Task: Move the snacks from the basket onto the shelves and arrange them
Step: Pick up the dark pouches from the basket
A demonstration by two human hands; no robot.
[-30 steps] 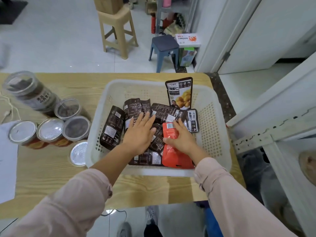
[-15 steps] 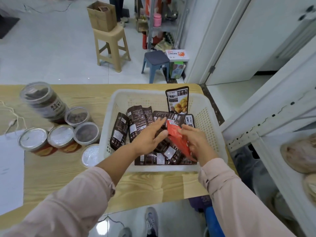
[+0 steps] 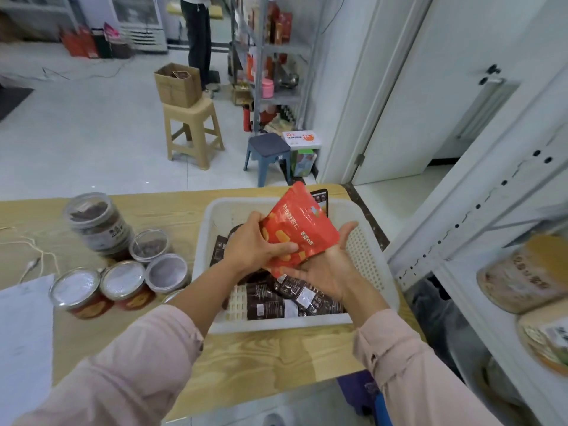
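Left hand (image 3: 255, 247) grips a glossy red snack pouch (image 3: 295, 229), thumb on its front, fingers wrapped round its left edge. Right hand (image 3: 325, 272) lies palm up beneath it, fingers fairly straight, bearing its lower edge. Both hold the pouch above a white perforated plastic basket (image 3: 368, 262) at centre frame, where flat dark brown packets (image 3: 276, 305) lie jumbled. Basket sits on a pale wood-grain table (image 3: 246, 358); round clear-lidded jars (image 3: 123, 281) cluster at left. White metal shelving (image 3: 461, 241) stands at right. On the shiny tiled floor at top, a beige plastic stool (image 3: 192, 130) carries a cardboard box (image 3: 178, 84). Half a second ago the pouch was low in the basket, edge-on; now it is raised, face showing.
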